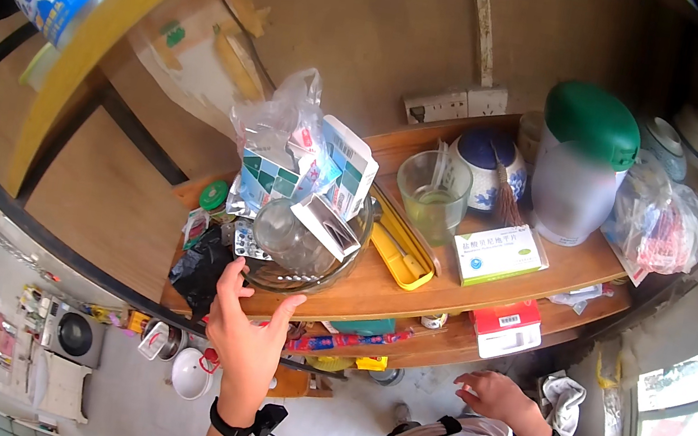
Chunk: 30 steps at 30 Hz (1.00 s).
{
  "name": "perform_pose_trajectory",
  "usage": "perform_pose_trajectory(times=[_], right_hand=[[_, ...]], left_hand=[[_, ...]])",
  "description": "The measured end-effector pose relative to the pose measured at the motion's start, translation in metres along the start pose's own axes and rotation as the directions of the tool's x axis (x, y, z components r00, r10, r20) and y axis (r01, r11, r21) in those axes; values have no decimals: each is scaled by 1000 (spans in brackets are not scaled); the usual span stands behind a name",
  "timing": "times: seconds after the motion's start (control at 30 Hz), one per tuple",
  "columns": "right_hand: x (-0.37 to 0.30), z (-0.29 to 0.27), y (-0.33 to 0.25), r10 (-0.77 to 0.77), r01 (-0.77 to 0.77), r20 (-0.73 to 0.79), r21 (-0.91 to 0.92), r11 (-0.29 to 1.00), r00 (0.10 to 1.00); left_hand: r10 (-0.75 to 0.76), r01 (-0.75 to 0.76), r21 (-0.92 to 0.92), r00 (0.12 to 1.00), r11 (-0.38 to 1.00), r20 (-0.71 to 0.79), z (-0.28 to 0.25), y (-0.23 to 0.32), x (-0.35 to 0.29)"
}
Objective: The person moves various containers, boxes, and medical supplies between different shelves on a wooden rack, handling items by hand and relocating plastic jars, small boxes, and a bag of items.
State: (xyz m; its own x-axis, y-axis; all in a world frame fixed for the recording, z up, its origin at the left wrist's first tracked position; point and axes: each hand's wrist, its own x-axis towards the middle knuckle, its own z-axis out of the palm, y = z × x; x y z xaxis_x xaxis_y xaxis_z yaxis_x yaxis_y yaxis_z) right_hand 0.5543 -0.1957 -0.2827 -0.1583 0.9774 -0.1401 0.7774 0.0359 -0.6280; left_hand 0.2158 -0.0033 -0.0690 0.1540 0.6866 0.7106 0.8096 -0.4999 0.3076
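Note:
My left hand (247, 330) is raised in front of the wooden shelf, thumb and fingers spread, with nothing in it. Its fingertips are close to the rim of a dark glass bowl (302, 282); whether they touch I cannot tell. Piled in that bowl are a clear glass jar (279, 230), a blister pack of pills (251, 239), an open small white box (328, 226), green-and-white medicine boxes (268, 182) and a crumpled clear plastic bag (278, 120). Beside my body hangs my right hand (493, 394), empty, its fingers loosely bent and apart.
Right of the bowl stand a yellow tray (402, 258), a plastic cup (433, 197), a white medicine box (500, 256), a blue-and-white pot (486, 169) and a green-lidded container (580, 168). A red-and-white box (505, 328) sits on the lower shelf. A yellow curved edge (85, 39) crosses the upper left.

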Motion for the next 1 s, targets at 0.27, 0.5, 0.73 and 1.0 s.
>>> perform_pose_trajectory(times=[0.27, 0.5, 0.73, 1.0], right_hand=[[-8, 0, 17, -2, 2, -7, -6, 1000, 1000], [8, -31, -10, -214, 190, 34, 342, 920, 976], [21, -164, -133, -476, 532, -240, 315, 786, 846], [107, -273, -218, -398, 431, -750, -166, 887, 529]], left_hand=[[-4, 1, -117, 1000, 993, -23, 10, -9, -6], [-190, 187, -112, 982, 976, -12, 4, 7, -9], [-124, 121, -100, 992, 988, -26, 3, 15, -6], [-19, 16, -85, 999, 996, -27, -35, 22, 82]])
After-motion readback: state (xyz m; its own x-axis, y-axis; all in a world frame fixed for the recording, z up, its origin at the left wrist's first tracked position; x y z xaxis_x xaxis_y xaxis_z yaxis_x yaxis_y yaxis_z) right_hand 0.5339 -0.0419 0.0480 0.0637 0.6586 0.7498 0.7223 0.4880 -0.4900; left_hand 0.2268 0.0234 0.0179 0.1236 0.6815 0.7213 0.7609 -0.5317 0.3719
